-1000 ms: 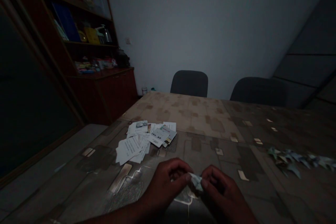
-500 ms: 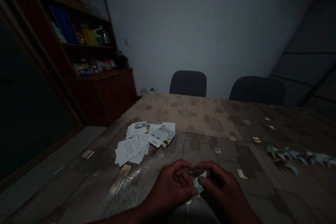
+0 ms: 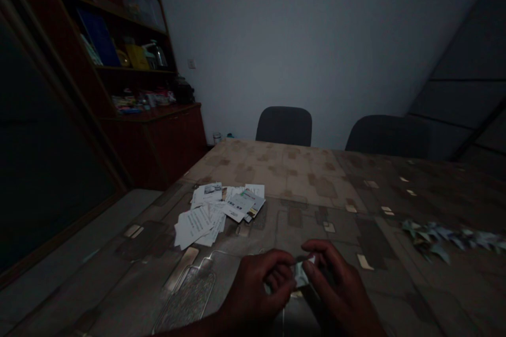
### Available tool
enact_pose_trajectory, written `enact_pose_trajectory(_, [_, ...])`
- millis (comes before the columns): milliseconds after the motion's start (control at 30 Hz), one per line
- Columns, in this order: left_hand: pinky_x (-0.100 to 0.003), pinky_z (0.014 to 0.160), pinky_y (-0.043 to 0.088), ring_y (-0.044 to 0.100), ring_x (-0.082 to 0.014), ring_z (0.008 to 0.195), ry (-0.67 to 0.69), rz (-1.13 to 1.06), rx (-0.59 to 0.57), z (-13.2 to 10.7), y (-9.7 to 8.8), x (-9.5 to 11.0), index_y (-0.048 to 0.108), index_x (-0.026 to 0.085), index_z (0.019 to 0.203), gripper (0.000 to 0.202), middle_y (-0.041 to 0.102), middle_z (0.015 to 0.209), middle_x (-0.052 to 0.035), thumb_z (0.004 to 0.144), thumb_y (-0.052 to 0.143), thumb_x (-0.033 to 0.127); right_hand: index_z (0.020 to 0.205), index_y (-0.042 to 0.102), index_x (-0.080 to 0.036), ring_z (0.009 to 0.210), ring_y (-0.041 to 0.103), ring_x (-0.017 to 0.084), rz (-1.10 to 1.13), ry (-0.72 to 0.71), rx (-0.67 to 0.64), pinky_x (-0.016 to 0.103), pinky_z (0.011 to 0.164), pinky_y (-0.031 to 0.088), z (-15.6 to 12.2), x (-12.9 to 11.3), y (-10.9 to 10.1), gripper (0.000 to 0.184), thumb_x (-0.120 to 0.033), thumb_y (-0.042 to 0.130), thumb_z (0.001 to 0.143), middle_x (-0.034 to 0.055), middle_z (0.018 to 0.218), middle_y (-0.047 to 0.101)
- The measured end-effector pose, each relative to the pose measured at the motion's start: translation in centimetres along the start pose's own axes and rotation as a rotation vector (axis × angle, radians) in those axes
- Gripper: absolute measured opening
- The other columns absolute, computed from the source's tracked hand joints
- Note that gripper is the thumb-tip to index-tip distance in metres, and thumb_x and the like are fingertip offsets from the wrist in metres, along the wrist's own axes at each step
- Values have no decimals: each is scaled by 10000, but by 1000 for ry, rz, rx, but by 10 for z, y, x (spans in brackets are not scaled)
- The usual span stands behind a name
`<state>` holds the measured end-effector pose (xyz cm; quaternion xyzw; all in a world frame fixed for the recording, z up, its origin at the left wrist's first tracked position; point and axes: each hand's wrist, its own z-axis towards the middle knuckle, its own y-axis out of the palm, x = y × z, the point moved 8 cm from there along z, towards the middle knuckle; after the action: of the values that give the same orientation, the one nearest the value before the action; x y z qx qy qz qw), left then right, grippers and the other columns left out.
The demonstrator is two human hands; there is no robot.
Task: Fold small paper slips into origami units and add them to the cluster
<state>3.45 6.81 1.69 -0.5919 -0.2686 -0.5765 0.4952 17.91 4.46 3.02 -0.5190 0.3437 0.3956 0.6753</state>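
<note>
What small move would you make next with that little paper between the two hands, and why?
Probably press the crease flat. The left hand and right hand both pinch the small paper over the table, and it looks only partly folded; the folded pieces on the right look finished, though the light is dim.

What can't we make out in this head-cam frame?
All in the head view.
Hidden: shape of the small folded pale paper piece, covered by fingers of the left hand and right hand.
Too small: print on the white paper slips.
Cut off: row of blue-green folded paper pieces, by the right edge.
Too dark: items on the dark wooden shelf.
</note>
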Motion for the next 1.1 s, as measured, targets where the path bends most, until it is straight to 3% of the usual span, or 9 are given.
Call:
enact_pose_trajectory(133, [-202,562,441,616,-138,621,-125,-162,17,0,-2,-10,709,134,919,234,686,706,-26,686,699,143,968,632,-220,624,603,163,47,38,57,229,579,451,0,2,-3,241,-422,561,855,-33,676,584])
enact_pose_trajectory(267, [-213,565,438,608,-141,622,-193,-272,8,-1,0,-16,708,130,951,290,681,710,-27,662,715,157,959,625,-215,620,572,167,80,50,27,237,565,434,0,4,0,255,-441,552,867,-29,672,566])
enact_pose_trajectory(533, [-244,595,486,608,-143,622,-192,-380,-31,-2,4,-24,726,131,956,237,660,735,-41,742,697,229,963,623,-218,640,556,177,134,94,12,248,576,423,-1,9,1,288,-483,549,875,-26,675,551])
enact_pose_trajectory(800, [-225,552,468,593,-121,558,-197,-466,2,-2,7,-28,710,111,950,363,627,695,-22,734,754,400,1006,603,-209,646,561,173,136,83,-37,244,577,425,0,11,5,301,-479,520,902,-24,693,548])
enact_pose_trajectory(1100, [-223,583,478,574,-118,611,-244,-480,-21,-2,15,-27,684,137,928,268,589,717,-2,719,747,292,1009,609,-204,635,554,169,128,82,-34,245,573,431,0,11,7,282,-453,530,902,-26,693,544])
